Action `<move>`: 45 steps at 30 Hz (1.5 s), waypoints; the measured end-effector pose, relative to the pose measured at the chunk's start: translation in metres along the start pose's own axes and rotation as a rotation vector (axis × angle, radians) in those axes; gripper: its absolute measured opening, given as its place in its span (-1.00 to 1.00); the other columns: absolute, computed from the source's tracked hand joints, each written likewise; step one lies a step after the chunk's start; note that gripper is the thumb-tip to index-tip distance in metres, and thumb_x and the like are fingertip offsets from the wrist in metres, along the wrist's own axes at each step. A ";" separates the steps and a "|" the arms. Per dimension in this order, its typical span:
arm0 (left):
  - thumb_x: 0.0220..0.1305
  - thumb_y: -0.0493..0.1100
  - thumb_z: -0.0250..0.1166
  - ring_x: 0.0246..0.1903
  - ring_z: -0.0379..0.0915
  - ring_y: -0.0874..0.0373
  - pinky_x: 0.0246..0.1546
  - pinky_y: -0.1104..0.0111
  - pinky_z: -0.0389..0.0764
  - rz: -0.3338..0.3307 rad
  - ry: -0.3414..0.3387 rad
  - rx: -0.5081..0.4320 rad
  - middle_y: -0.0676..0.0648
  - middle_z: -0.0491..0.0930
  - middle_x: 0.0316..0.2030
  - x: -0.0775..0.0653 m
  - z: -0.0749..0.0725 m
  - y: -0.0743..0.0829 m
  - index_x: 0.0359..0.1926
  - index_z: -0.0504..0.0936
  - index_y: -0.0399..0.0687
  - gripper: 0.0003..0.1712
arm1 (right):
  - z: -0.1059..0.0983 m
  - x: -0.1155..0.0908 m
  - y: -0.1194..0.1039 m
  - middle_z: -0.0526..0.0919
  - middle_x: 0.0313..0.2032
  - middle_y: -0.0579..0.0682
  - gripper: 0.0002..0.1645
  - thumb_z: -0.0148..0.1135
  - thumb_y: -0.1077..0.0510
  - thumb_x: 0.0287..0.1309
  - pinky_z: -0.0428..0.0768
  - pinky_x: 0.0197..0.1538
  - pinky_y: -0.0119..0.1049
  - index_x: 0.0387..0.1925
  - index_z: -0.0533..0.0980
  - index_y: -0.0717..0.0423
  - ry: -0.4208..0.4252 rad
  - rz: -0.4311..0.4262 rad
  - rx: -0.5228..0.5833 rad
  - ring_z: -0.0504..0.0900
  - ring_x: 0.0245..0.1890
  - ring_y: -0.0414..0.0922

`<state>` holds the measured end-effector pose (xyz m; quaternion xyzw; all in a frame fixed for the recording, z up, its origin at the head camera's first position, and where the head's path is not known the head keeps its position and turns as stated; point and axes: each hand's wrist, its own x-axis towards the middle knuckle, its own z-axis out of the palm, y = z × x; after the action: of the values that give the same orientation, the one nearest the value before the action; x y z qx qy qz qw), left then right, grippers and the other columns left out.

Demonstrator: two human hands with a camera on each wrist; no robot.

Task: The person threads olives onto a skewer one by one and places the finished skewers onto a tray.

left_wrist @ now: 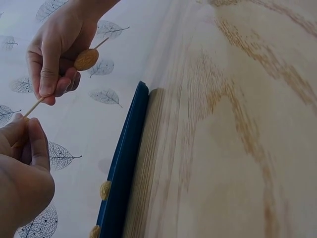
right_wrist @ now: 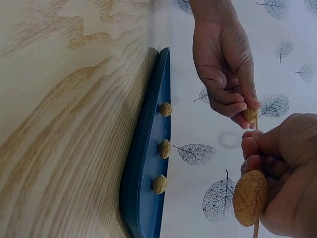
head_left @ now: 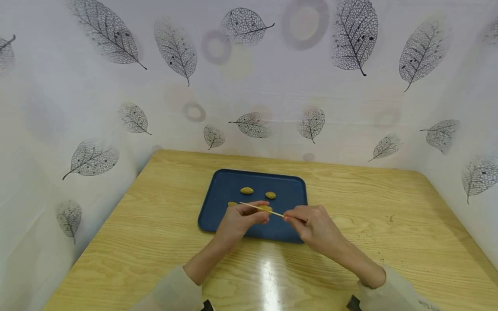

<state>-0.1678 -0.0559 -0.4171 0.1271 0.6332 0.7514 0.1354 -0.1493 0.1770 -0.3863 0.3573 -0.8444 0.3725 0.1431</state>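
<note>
My left hand (head_left: 241, 217) pinches a wrinkled tan oval piece (head_left: 266, 208), like a nut or dried fruit, between thumb and fingers. In my right hand (head_left: 311, 222) is a thin wooden skewer (head_left: 277, 214), gripped between thumb and fingertips. The skewer runs left across the held piece and over the left fingers; I cannot tell whether it pierces that piece. A second wrinkled oval (right_wrist: 249, 198) is threaded on the skewer by the right palm, hidden in the head view. Both hands are over the near part of a blue tray (head_left: 212, 220).
On the tray lie three more oval pieces, one at the back left (head_left: 247, 190), another at the back right (head_left: 270, 195), and a third (head_left: 232, 203) partly behind the left hand. Wooden tabletop (head_left: 155, 216) surrounds it. Leaf-patterned cloth (head_left: 280, 95) hangs behind and at the sides.
</note>
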 end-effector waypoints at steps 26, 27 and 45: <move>0.39 -0.26 0.38 0.04 0.65 -0.20 0.08 0.23 0.68 0.002 -0.006 0.018 -0.19 0.63 0.20 0.001 0.002 -0.001 -0.09 0.73 -0.51 -0.71 | 0.001 0.003 -0.004 0.64 -0.53 -0.18 -0.84 0.33 0.45 0.27 0.42 -0.64 -0.51 -0.26 0.76 0.22 -0.007 -0.006 -0.008 0.38 -0.65 -0.46; 0.39 -0.26 0.39 0.03 0.66 -0.19 0.08 0.22 0.68 0.002 -0.007 0.020 -0.19 0.63 0.20 0.001 0.002 -0.001 -0.10 0.73 -0.51 -0.72 | 0.001 0.003 -0.004 0.64 -0.53 -0.18 -0.84 0.33 0.45 0.27 0.42 -0.64 -0.51 -0.26 0.76 0.22 -0.006 -0.008 -0.008 0.38 -0.65 -0.46; 0.39 -0.25 0.38 -0.08 0.72 0.08 0.07 0.24 0.68 -0.007 -0.007 0.024 -0.24 0.60 0.23 0.000 0.001 -0.003 -0.08 0.75 -0.46 -0.73 | 0.007 0.007 -0.002 0.71 -0.51 -0.09 -0.83 0.34 0.47 0.25 0.42 -0.63 -0.53 -0.26 0.76 0.24 0.003 -0.019 0.021 0.38 -0.67 -0.46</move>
<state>-0.1679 -0.0548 -0.4201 0.1293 0.6420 0.7429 0.1386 -0.1523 0.1679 -0.3863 0.3661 -0.8370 0.3804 0.1440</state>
